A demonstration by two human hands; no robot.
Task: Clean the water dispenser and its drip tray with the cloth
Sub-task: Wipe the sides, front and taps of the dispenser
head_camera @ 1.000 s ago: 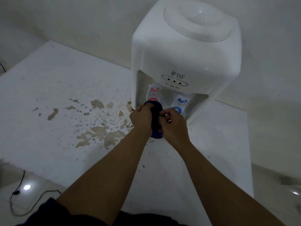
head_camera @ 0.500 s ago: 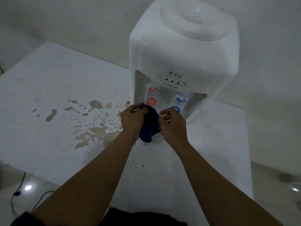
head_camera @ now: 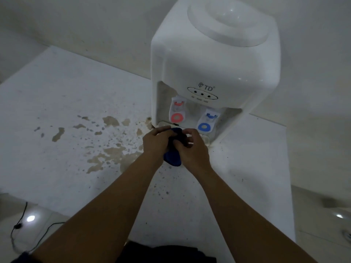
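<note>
A white tabletop water dispenser (head_camera: 214, 59) stands at the back of a white table, with a red tap (head_camera: 177, 112) and a blue tap (head_camera: 206, 123) in its recess. Its drip tray (head_camera: 163, 123) shows as a pale strip under the taps, mostly hidden behind my hands. A dark blue cloth (head_camera: 173, 156) is bunched between both hands just in front of the tray. My left hand (head_camera: 156, 142) grips its left side and my right hand (head_camera: 191, 149) grips its right side, fingers curled into the cloth.
The white table (head_camera: 66, 114) has brown patches of chipped paint (head_camera: 112, 154) left of the dispenser. A wall runs close behind. A black cable (head_camera: 20, 226) lies on the shiny floor at lower left.
Both hands have kept hold of the cloth and shifted it slightly while bunching it. The view has tilted a little, and the dispenser sits a bit higher in it.
</note>
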